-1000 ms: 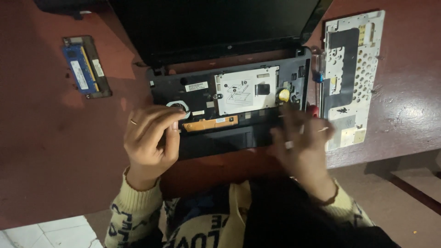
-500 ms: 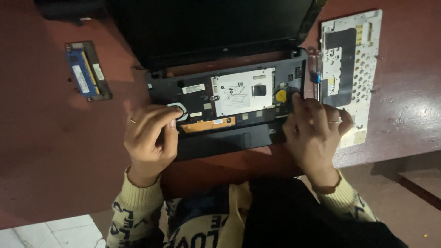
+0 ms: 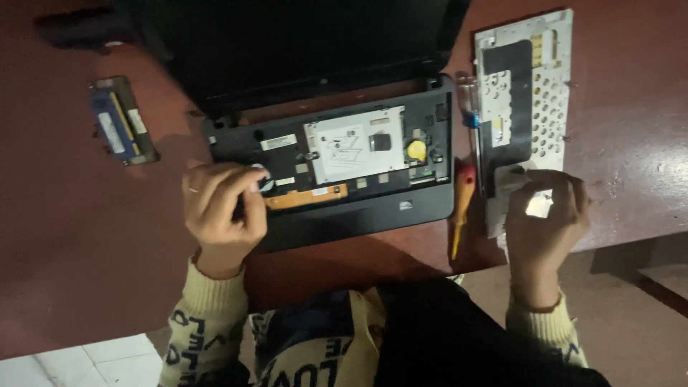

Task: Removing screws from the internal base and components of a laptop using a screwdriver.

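Note:
A black laptop base [image 3: 373,211] lies open on the dark red table with its keyboard taken off, showing a white metal plate [image 3: 355,150], a yellow coin cell [image 3: 416,149] and an orange strip [image 3: 308,196]. My left hand [image 3: 218,211] grips the base's near left corner, fingertips curled by a small round part. The removed keyboard panel [image 3: 534,93] lies face down to the right of the laptop. My right hand [image 3: 545,222] is curled over the panel's near end and holds it.
A screwdriver with a yellow and red handle [image 3: 461,211] lies between the laptop and the panel, and a clear-handled tool [image 3: 469,107] lies above it. A small cover with a blue memory module [image 3: 120,122] sits at far left. The table edge [image 3: 631,240] runs just beyond my right hand.
My right hand has moved from the laptop's right front corner across to the near end of the keyboard panel. My left hand has stayed on the laptop's left corner.

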